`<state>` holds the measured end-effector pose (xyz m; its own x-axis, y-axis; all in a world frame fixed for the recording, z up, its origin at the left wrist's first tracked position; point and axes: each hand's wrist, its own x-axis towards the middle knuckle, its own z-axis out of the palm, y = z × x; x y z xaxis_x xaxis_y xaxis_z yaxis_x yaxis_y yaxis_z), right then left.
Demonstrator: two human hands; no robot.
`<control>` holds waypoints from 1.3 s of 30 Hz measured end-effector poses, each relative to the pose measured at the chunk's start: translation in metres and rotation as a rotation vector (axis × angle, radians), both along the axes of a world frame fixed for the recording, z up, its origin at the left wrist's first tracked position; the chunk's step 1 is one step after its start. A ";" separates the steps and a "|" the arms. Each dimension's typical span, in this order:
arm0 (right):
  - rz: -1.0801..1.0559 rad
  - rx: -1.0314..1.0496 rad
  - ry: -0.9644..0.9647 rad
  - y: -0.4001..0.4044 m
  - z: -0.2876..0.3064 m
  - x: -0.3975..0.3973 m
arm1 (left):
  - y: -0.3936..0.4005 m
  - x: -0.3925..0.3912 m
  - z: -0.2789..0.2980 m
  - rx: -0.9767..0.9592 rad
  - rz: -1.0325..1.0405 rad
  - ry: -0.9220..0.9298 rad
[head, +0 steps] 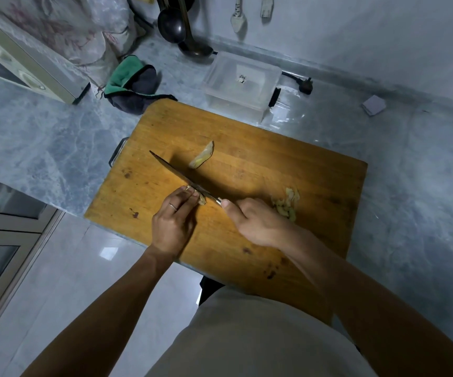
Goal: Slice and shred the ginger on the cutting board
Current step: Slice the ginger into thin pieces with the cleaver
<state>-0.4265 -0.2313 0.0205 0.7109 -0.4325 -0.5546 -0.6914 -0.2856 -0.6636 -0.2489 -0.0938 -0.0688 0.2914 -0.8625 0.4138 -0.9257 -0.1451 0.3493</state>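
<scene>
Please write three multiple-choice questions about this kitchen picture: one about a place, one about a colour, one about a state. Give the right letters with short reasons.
1. Where does the loose ginger slice lie?
A. on the cutting board, beyond the knife
B. in the clear box
C. on the floor

2. What colour trims the dark cloth behind the board?
A. red
B. green
C. yellow

3. What is the right hand doing?
A. resting flat
B. gripping the knife handle
C. lifting a ladle

Answers: 1 A, the slice lies on bare wood past the blade. 2 B, a green edge shows. 3 B, its fingers curl round the handle while the left hand steadies ginger.
</scene>
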 end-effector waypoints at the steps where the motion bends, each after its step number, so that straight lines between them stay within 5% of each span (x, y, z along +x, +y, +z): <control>1: 0.002 -0.014 0.000 0.002 -0.001 0.000 | 0.000 -0.001 0.000 -0.005 0.007 0.004; 11: -0.025 -0.063 -0.054 0.006 0.009 -0.004 | -0.001 -0.021 0.011 -0.012 0.111 0.125; 17: -0.044 -0.075 -0.058 0.010 0.015 -0.021 | -0.019 -0.036 0.031 0.019 0.413 0.524; 22: -0.100 0.016 -0.095 0.007 0.029 -0.042 | -0.017 -0.038 0.042 0.064 0.449 0.746; 33: -0.315 0.070 -0.210 0.004 0.030 -0.080 | -0.050 -0.035 0.067 0.556 0.343 0.232; 39: -0.426 0.067 -0.245 0.002 0.037 -0.097 | -0.074 -0.040 0.075 0.655 0.358 0.281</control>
<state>-0.5238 -0.2297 0.0576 0.5916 -0.6824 -0.4294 -0.5584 0.0375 -0.8287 -0.2887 -0.1675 0.0065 0.6150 -0.7389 -0.2753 -0.6738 -0.6738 0.3032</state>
